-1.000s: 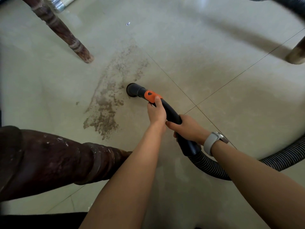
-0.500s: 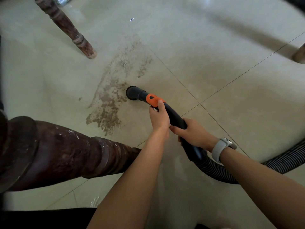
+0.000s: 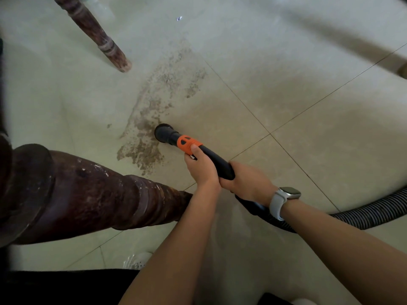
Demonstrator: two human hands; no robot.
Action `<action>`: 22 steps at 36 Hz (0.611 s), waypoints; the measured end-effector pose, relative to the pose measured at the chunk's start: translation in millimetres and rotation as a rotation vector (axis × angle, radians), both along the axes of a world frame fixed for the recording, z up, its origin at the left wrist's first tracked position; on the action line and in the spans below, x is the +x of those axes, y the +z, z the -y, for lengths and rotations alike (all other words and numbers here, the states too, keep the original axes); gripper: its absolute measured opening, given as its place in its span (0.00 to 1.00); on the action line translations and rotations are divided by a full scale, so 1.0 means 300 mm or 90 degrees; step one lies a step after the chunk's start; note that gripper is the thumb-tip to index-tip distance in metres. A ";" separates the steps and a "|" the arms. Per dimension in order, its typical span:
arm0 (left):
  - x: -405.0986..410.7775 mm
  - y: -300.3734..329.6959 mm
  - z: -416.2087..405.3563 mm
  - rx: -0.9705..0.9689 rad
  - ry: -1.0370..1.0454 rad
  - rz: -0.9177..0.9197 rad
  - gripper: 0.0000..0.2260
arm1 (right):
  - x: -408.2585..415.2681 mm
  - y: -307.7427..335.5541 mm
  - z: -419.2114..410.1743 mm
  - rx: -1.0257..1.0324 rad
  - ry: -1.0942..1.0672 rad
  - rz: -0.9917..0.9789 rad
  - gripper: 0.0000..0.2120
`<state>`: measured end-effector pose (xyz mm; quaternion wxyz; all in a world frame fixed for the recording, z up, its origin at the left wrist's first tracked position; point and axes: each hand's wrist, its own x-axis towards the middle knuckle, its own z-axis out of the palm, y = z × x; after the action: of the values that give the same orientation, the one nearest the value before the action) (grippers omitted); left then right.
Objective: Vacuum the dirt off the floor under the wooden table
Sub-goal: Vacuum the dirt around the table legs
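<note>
From the head camera, looking down: both hands are on the black vacuum tube [image 3: 217,162], which runs from the near right out toward the middle of the floor [image 3: 286,62]. The left hand [image 3: 201,169] is the front one, fingers wrapped round the tube just behind the orange collar [image 3: 188,143], thumb lying up onto that collar. The right hand [image 3: 247,181] grips the tube right behind it, fingers curled underneath, the two hands touching. A pale watch [image 3: 284,200] sits on the right wrist.

The round nozzle [image 3: 164,133] is down at the floor, its mouth touching the right edge of the dirt [image 3: 152,119]. That dirt is a brownish, speckled patch on the pale tiles, thickest near the nozzle and thinning out as it stretches away to the far right.

The ribbed hose [image 3: 370,213] trails off from behind the right wrist to the right edge.

A thick, dark table leg [image 3: 88,192] fills the near left, scuffed with pale flecks. A thinner table leg [image 3: 97,34] stands at the far left, well apart from the dirt. A tiny scrap [image 3: 179,18] lies on the tiles far beyond the patch. Tile seams cross just right of the tube.
</note>
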<state>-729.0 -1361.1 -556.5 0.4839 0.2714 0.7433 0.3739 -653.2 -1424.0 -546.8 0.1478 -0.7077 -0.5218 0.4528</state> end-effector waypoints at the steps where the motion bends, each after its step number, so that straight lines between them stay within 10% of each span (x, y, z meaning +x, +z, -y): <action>1: -0.002 0.003 -0.002 0.001 0.004 0.002 0.17 | -0.001 -0.001 -0.006 -0.003 0.004 0.000 0.12; 22: 0.015 0.044 0.030 -0.003 -0.013 -0.050 0.21 | 0.033 -0.013 -0.014 -0.041 -0.005 -0.165 0.10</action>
<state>-724.5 -1370.2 -543.4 0.4590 0.2921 0.7596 0.3564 -643.4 -1419.8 -550.6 0.1932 -0.6497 -0.4806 0.5565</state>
